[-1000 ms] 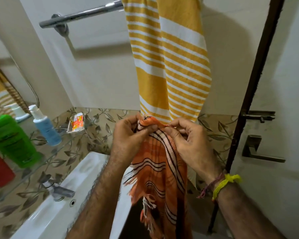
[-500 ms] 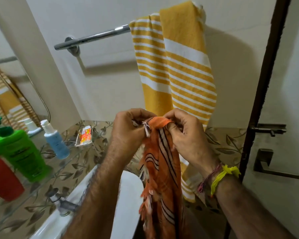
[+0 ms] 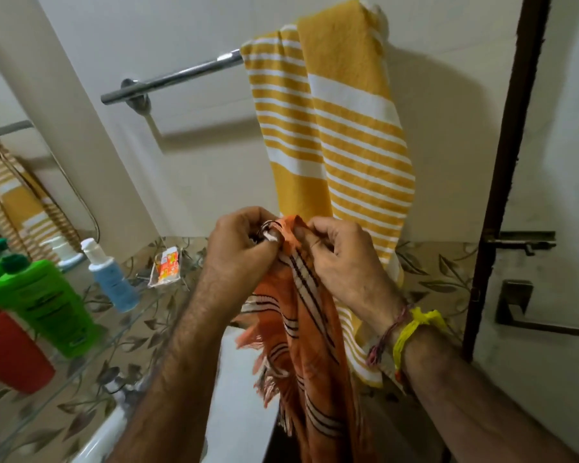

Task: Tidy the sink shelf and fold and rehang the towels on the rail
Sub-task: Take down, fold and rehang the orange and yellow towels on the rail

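1. Left hand (image 3: 244, 242) & right hand (image 3: 338, 252) both pinch top edge of orange towel (image 3: 301, 329), close together; rest hangs below, fringe loose.
2. Yellow striped towel (image 3: 331, 135) draped over rail (image 3: 171, 78), just behind hands.
3. Glass shelf (image 3: 91, 355) at left w/ green bottle (image 3: 47, 305), blue bottle (image 3: 111, 279), red bottle (image 3: 7, 352).

the two hands, left hand (image 3: 244, 242) beside right hand (image 3: 340, 259), pinch a towel (image 3: 301, 329) hanging below them, with another towel (image 3: 335, 135) draped on the rail (image 3: 174, 76) behind and above, and bottles (image 3: 111, 279) on the shelf (image 3: 81, 359) to their left.
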